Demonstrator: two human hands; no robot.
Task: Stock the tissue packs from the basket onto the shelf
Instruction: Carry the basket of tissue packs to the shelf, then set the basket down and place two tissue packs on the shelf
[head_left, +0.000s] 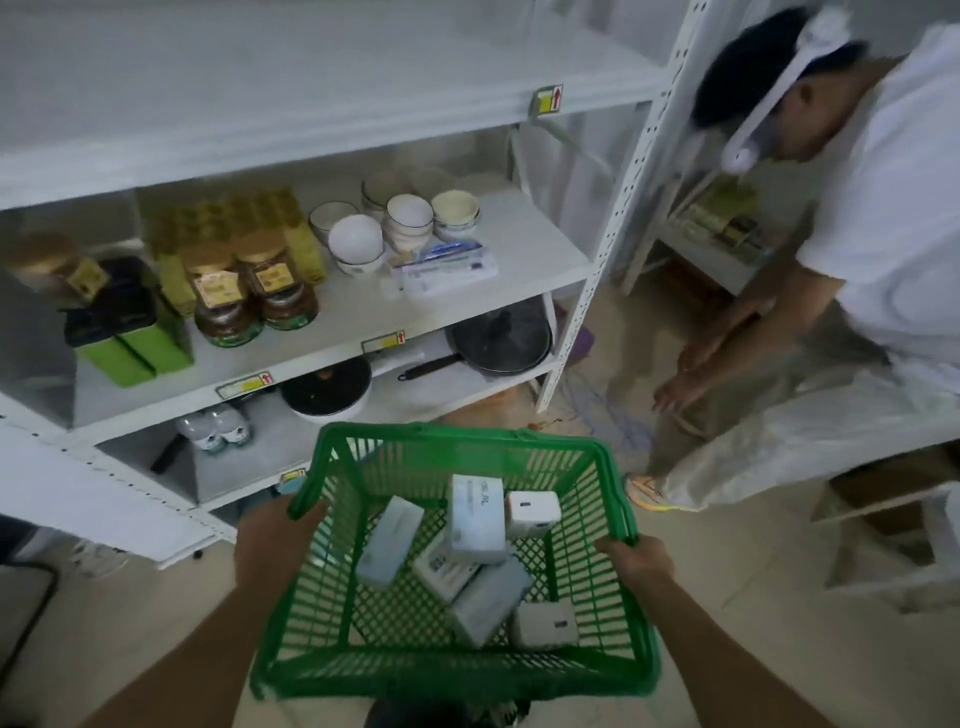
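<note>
While both of my hands are busy carrying, nothing has gone onto the shelf from this load, as far as I can judge. My left hand (270, 540) is clenched on the left rim of the green basket (613, 597), and my right hand (636, 564) is clenched on the right rim, so the basket hangs level between them in front of the white shelf unit (519, 228). I hold it by both sides, I think, because the load sits loose and would slide if it tipped.

Inside lie about 6 tissue packs (477, 518), some flat, some leaning on each other, 2 smaller square ones among them. All of them are in the basket.

On the middle shelf a flat wrapped pack (441, 267) lies just in front of the stacked bowls (405, 223), with jars (249, 296) and green boxes (130, 353) to the left. Bare board shows to the right of that pack, which looks to me the likely spot for stocking.

Another person (857, 234) bends near the right post, so I would keep the basket clear of them. To free a hand I judge the basket must first rest somewhere.
</note>
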